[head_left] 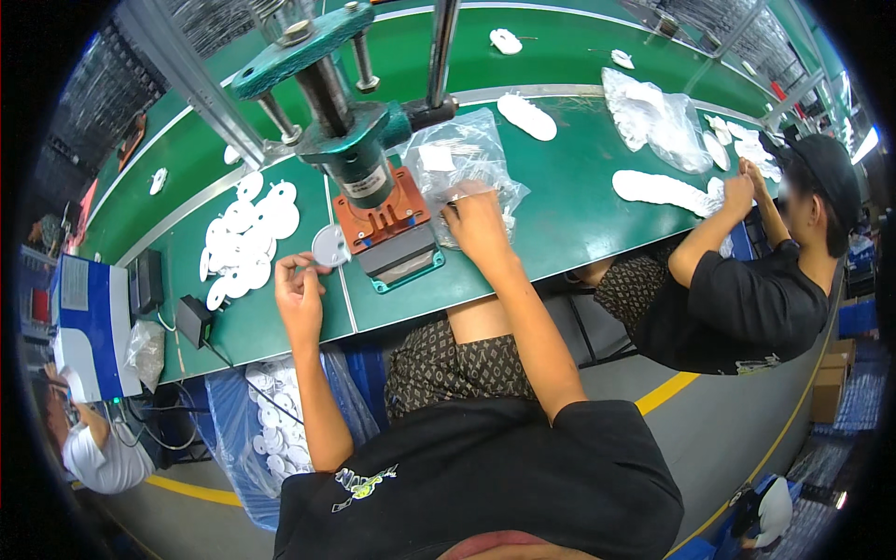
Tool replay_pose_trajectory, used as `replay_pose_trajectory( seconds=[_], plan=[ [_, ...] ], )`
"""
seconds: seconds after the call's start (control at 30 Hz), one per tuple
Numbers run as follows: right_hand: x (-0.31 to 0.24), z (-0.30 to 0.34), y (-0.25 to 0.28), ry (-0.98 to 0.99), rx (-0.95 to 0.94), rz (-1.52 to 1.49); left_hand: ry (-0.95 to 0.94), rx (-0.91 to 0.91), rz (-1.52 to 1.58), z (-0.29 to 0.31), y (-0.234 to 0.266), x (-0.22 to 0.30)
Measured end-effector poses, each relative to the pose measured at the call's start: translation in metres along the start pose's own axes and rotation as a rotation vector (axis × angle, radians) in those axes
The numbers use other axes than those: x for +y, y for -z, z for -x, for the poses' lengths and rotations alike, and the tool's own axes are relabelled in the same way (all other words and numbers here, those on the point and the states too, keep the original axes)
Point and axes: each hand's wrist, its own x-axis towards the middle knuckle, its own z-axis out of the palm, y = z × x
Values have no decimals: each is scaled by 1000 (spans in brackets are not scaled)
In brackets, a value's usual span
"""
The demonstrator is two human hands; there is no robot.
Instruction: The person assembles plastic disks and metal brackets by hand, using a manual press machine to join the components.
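Observation:
My left hand [299,285] holds a round white plastic disc [330,245] by its edge, just left of the teal hand press [359,154] and its orange base block [387,222]. To the left of that hand a pile of white discs [245,238] lies on the green table [551,205]. On the other side of the press, my right hand [476,224] reaches into a clear plastic bag [457,154], with its fingers pinched on something small that I cannot make out.
A co-worker in black [747,299] sits at my right and handles white parts [663,189] near more clear bags [653,117]. A blue-and-white box [89,322] and a small black adapter [193,320] stand at the table's left end. A bag of white discs [275,434] hangs below the edge.

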Motion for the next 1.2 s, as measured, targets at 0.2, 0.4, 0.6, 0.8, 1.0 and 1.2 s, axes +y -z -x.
replay_pose_trajectory(
  seconds=[0.2,0.4,0.6,0.8,1.0,1.2],
  plan=[
    [-8,12,11,-24,258,-28,-111,-70,-199,6,-13,19],
    [-13,22,24,-144,311,-187,-383,-175,-480,23,-25,34],
    [-6,21,30,-513,270,-1117,-183,-84,-437,35,-33,30],
    [11,38,38,-501,157,-1179,-285,-98,-404,45,-29,40],
    [-35,65,35,-456,26,-1203,-520,-256,-510,68,-35,33],
    [-82,87,13,-388,-98,-966,-476,-375,-516,62,-39,41]
  ],
)
